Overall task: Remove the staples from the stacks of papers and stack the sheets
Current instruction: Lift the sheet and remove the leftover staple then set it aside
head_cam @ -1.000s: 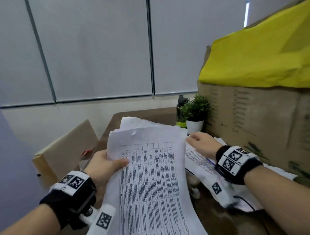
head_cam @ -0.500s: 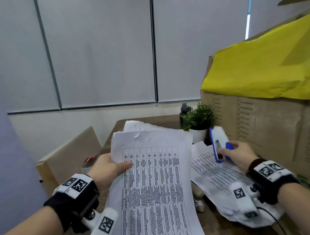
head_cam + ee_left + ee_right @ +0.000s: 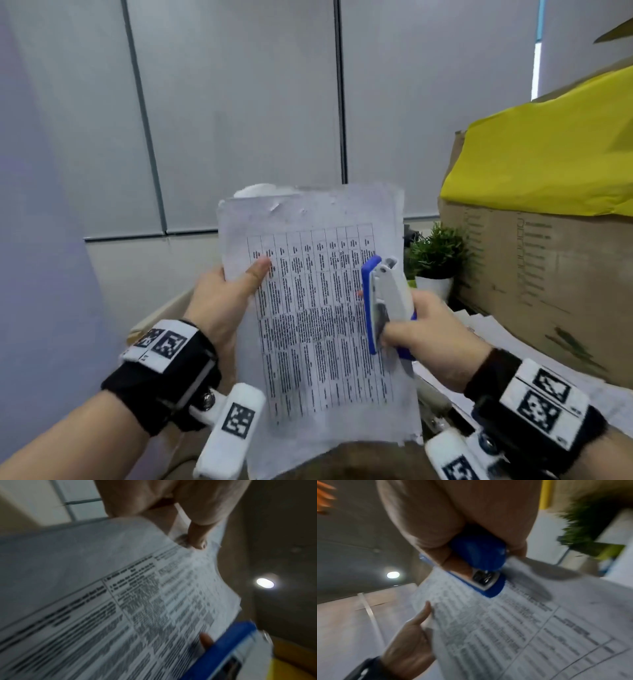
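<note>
My left hand (image 3: 226,301) holds a stack of printed sheets (image 3: 318,308) upright by its left edge, thumb on the front page; the top margin looks torn and dimpled. My right hand (image 3: 424,329) grips a blue and white stapler (image 3: 380,301) at the stack's right edge, its nose pointing up. In the left wrist view my thumb (image 3: 197,538) presses the printed sheets (image 3: 137,601) and the stapler (image 3: 231,649) shows at lower right. The right wrist view has the stapler (image 3: 481,566) in my fingers just over the page (image 3: 522,628). No staple is visible.
More loose papers (image 3: 507,346) lie on the table to the right. A small potted plant (image 3: 435,260) stands behind the stapler, beside a big cardboard box (image 3: 548,274) topped with yellow paper (image 3: 548,157). Window blinds fill the background.
My right hand picked the stapler off the right side and brought it left to the stack's right edge. My left hand raised the stack more upright.
</note>
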### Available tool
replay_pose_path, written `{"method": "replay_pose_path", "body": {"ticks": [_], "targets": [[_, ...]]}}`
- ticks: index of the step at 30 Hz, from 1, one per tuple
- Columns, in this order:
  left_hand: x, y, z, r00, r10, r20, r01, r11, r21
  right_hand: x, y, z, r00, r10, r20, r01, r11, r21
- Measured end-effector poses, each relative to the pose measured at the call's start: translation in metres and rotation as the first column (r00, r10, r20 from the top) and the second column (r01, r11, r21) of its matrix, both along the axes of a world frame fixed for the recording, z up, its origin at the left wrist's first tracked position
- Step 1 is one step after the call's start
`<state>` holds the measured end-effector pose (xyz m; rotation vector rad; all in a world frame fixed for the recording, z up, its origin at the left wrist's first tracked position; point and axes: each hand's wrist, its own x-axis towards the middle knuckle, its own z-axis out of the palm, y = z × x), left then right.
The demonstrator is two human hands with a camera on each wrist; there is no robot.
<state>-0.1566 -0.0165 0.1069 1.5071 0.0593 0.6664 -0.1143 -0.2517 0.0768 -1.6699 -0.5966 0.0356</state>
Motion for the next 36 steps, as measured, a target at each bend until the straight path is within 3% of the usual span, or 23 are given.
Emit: {"method": "replay_pose_path", "body": {"ticks": [4, 10, 15, 20, 32, 36], "targets": [[-0.016, -0.001, 0.008, 0.988, 0.092, 0.123, -0.106, 0.988, 0.11, -0.019, 0.016, 0.016, 0.998, -0.032, 0.06, 0.023, 0.989, 0.146], [-0.025, 0.002, -0.046, 0.987, 0.159, 0.018, -0.16, 0.976, 0.151, -0.024, 0.017, -0.036, 0.996, -0.093, 0.003, 0.093, 0.996, 0.011], [-0.025, -0.003, -0.045, 0.988, 0.133, 0.072, -0.142, 0.98, 0.136, -0.02, 0.017, -0.042, 0.994, -0.105, 0.025, 0.103, 0.992, 0.079], [-0.027, -0.007, -0.049, 0.992, 0.12, 0.032, -0.122, 0.988, 0.091, -0.028, 0.019, -0.049, 0.999, -0.046, -0.004, 0.046, 0.999, 0.01], [-0.028, 0.001, -0.055, 0.996, 0.087, 0.022, -0.089, 0.985, 0.145, -0.023, 0.015, -0.061, 1.0, -0.007, -0.007, 0.006, 0.999, -0.053], [-0.025, 0.005, -0.052, 0.998, 0.067, 0.021, -0.069, 0.989, 0.127, -0.016, 0.013, -0.057, 0.996, -0.084, 0.029, 0.085, 0.996, -0.03]]}}
